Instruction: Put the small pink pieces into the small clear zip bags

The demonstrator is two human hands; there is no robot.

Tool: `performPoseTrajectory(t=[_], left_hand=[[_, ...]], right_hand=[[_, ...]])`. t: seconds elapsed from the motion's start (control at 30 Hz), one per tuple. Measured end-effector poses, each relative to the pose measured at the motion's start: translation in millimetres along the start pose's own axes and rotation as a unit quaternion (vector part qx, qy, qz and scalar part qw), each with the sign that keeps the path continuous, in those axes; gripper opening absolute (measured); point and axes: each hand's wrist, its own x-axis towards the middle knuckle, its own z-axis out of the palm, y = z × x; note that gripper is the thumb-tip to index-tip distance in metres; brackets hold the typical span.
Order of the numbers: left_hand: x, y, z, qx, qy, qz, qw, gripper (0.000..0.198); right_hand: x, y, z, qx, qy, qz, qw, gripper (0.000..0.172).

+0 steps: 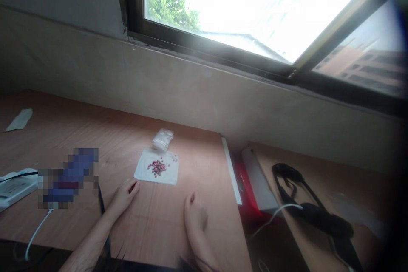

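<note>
A square of white paper (pixel 156 174) lies on the wooden table (pixel 79 123), with a small heap of pink-and-dark beads (pixel 156 168) on it and a few loose beads to its right. A clear plastic bag (pixel 162 140) rests on the paper's far edge. My left hand (pixel 123 199) lies on the table just left of the paper, fingers loosely curled and touching no beads. To the right of the paper, my right hand (pixel 195 216) sits curled on its side, apart from the paper. Neither hand visibly holds anything.
A pixelated blurred object (pixel 68 177) and a white device (pixel 14 188) with cables lie left of my left hand. A paper strip (pixel 19 120) lies far left. Right of the table edge are a red binder (pixel 247 187) and a black cord (pixel 306 195).
</note>
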Motion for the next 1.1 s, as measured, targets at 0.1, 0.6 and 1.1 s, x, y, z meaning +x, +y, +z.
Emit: performPoseTrajectory(t=[0.1, 0.6, 1.1], left_hand=[[-0.1, 0.6, -0.8, -0.008, -0.001, 0.008, 1.000, 0.028], [-1.6, 0.4, -2.0, -0.011, -0.006, 0.002, 1.000, 0.029], [-2.4, 6.8, -5.7, -0.020, -0.006, 0.005, 1.000, 0.027]], right_hand=[[0.3, 0.3, 2.9, -0.005, 0.005, 0.000, 1.000, 0.031], [0.7, 5.0, 15.3, -0.012, 0.040, -0.027, 0.999, 0.033], [1.1, -4.1, 1.3, -0.027, -0.014, -0.007, 1.000, 0.031]])
